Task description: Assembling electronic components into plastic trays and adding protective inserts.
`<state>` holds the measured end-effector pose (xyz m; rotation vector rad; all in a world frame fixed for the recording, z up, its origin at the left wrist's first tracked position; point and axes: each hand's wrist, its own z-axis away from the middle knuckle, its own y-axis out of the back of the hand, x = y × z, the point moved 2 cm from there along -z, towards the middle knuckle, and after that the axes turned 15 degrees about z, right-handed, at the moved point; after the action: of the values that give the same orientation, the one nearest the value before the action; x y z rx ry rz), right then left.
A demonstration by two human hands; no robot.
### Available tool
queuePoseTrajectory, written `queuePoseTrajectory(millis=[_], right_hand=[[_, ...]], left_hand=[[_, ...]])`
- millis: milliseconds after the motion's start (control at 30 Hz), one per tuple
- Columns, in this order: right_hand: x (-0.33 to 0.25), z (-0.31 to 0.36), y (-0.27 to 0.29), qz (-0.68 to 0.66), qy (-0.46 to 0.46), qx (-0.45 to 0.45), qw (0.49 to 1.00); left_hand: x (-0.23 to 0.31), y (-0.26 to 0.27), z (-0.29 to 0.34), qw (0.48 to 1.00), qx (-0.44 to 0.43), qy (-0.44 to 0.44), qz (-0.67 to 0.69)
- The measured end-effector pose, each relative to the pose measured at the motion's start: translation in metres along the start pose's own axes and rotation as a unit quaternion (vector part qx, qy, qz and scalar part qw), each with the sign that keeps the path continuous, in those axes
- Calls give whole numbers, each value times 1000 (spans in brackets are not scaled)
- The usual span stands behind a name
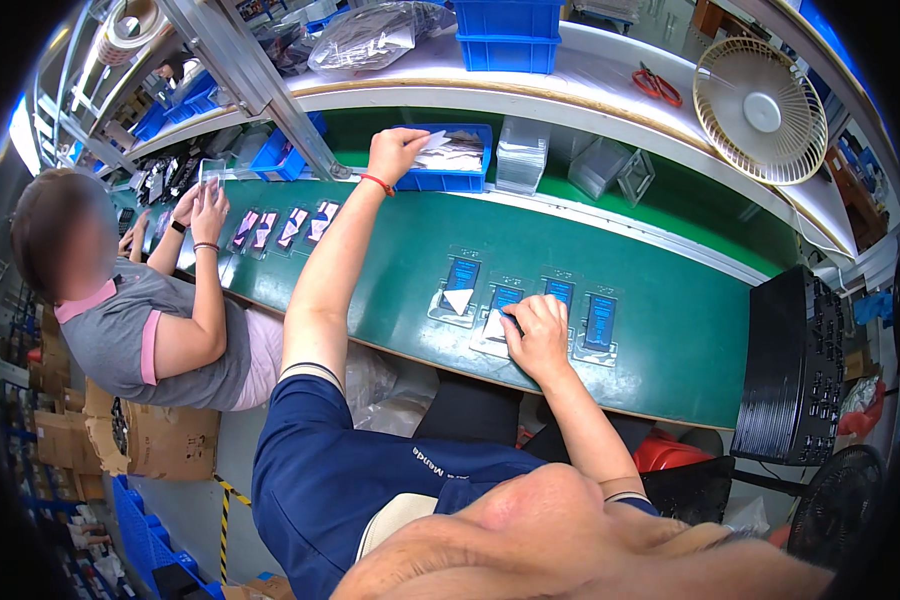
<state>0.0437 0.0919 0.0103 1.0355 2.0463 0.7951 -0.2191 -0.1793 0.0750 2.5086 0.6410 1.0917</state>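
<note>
Over a blue bin (440,181) of white paper pieces (455,152), my left hand (394,156) is closed in a pinch on a small white paper piece (435,140). My right hand (538,338) has its fingers curled at a clear package with a dark blue insert (507,297), the thumb and fingertips closed on a white folded paper piece (494,324) there. The hand hides part of that package. To its left lies a similar package (462,272) with a white triangular paper (458,300) on it. Two more packages (600,318) lie to the right, without white papers.
A co-worker (185,335) at the left holds a clear case (212,174) near a row of packages (292,226). Clear plastic trays (522,155) stand behind the green table (390,290). A black stack (788,365) is at its right end. Red-handled scissors (657,86) and a fan cover (760,110) are on the shelf.
</note>
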Motion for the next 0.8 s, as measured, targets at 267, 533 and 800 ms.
queuePoseTrajectory(millis=[267, 533, 800], right_hand=[[-3, 2, 1, 2, 2, 1, 1000], [11, -7, 9, -191, -180, 85, 961], [50, -7, 20, -350, -329, 82, 873]], left_hand=[[-2, 6, 4, 865, 134, 336, 346], [83, -42, 75, 796, -50, 365, 480], [164, -106, 151, 787, -186, 350, 472]])
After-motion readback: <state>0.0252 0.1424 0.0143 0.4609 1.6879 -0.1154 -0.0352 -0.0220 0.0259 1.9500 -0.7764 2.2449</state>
